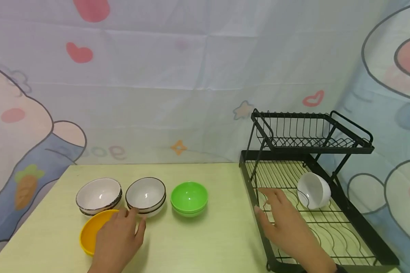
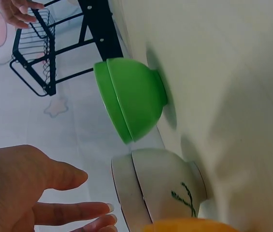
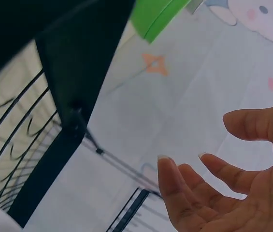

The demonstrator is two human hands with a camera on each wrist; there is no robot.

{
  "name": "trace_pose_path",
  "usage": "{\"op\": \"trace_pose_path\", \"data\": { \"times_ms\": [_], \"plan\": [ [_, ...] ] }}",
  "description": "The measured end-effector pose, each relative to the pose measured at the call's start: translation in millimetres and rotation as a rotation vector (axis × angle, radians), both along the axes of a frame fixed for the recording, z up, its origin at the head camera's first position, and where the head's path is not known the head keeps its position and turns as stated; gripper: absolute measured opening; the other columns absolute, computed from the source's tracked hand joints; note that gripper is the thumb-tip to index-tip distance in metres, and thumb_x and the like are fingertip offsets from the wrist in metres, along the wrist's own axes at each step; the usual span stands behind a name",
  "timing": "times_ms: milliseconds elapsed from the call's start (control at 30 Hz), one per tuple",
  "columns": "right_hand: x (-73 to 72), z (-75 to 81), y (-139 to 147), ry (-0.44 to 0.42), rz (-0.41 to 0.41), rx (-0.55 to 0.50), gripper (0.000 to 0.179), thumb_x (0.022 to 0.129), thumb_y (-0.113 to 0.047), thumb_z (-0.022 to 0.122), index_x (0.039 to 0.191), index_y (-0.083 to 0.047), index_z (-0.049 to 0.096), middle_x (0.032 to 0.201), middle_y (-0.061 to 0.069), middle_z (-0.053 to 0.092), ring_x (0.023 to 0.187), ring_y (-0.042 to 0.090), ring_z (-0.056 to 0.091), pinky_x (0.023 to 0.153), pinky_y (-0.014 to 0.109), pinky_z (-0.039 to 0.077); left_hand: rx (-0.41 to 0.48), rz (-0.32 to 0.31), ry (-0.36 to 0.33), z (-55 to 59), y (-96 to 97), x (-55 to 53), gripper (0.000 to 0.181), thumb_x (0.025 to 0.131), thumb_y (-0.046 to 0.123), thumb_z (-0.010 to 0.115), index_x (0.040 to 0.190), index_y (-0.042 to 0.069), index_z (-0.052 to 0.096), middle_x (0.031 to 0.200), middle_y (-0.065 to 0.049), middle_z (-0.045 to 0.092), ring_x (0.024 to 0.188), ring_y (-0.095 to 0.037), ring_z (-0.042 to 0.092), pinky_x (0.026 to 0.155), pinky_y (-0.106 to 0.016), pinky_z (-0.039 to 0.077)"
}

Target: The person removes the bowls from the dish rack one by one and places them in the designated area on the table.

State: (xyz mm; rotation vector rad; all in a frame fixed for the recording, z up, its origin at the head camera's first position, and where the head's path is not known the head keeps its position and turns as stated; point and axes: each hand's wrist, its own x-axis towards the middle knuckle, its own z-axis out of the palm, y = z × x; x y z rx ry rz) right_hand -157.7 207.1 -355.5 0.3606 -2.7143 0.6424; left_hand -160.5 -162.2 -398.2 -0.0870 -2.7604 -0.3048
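My left hand (image 1: 117,237) hovers over the right side of the yellow bowl (image 1: 89,236), its fingers near the front rim of a stack of white dark-rimmed bowls (image 1: 145,192). Thumb and fingers stand apart in the left wrist view, with a small gap to those bowls, which bear a green sprig. Beside them are two stacked green bowls (image 1: 189,197); a second white dark-rimmed stack (image 1: 99,194) stands at the left. Over the left edge of the black dish rack (image 1: 357,218), my right hand (image 1: 290,227) has its fingers spread and holds nothing. One white bowl (image 1: 315,191) leans on its side in the rack.
The rack's raised upper tier (image 1: 314,148) overhangs its rear part. A pale yellow table (image 1: 198,246) carries the bowls and rack. Behind it hangs a printed cloth (image 1: 164,113), which also covers the right side.
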Motion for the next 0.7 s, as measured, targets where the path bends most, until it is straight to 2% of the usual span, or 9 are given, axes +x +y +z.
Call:
{"op": "trace_pose_path", "data": {
  "times_ms": [100,233,367,533,700],
  "plan": [
    [-3.5,1.1,18,0.042,-0.018,0.012,0.048,0.097,-0.021,0.062,0.140,-0.005,0.048,0.136,0.020,0.052,0.115,0.038,0.059,0.088,0.057,0.051,-0.016,-0.022,-0.036,0.5,8.5,-1.6,0.029,0.093,0.032,0.066,0.105,0.006,0.066,0.096,-0.014,0.065,0.078,-0.030,0.063,0.058,-0.047,0.051],
    [-7.9,2.2,42,0.109,-0.057,0.068,0.049,0.095,-0.018,0.064,0.138,-0.001,0.047,0.133,0.026,0.050,0.117,0.047,0.054,0.086,0.063,0.048,-0.037,-0.043,-0.040,-0.3,20.1,-2.3,0.031,0.093,0.033,0.066,0.108,0.007,0.066,0.098,-0.014,0.067,0.082,-0.030,0.065,0.062,-0.047,0.053],
    [-14.3,1.6,67,0.151,-0.096,0.128,0.050,0.093,-0.014,0.066,0.136,0.004,0.048,0.132,0.031,0.048,0.112,0.052,0.053,0.080,0.063,0.047,-0.049,-0.066,-0.011,-1.9,28.7,-2.2,0.030,0.092,0.033,0.068,0.104,0.006,0.066,0.090,-0.011,0.064,0.072,-0.027,0.062,0.057,-0.042,0.050],
    [-24.2,-1.0,97,0.062,-0.158,0.196,0.058,0.093,-0.016,0.065,0.140,0.009,0.041,0.136,0.039,0.039,0.111,0.062,0.047,0.076,0.067,0.046,-0.047,-0.081,-0.005,-2.6,33.1,-2.0,0.028,0.091,0.034,0.069,0.099,0.007,0.066,0.086,-0.009,0.061,0.061,-0.023,0.056,0.051,-0.037,0.045],
    [-30.2,-3.4,122,0.018,-0.200,0.206,0.063,0.092,-0.016,0.065,0.142,0.011,0.036,0.136,0.043,0.034,0.110,0.067,0.042,0.077,0.070,0.044,-0.035,-0.083,-0.051,-1.6,34.2,-2.8,0.031,0.092,0.034,0.068,0.105,0.006,0.066,0.091,-0.011,0.063,0.065,-0.024,0.058,0.053,-0.039,0.048]
  ]
}}
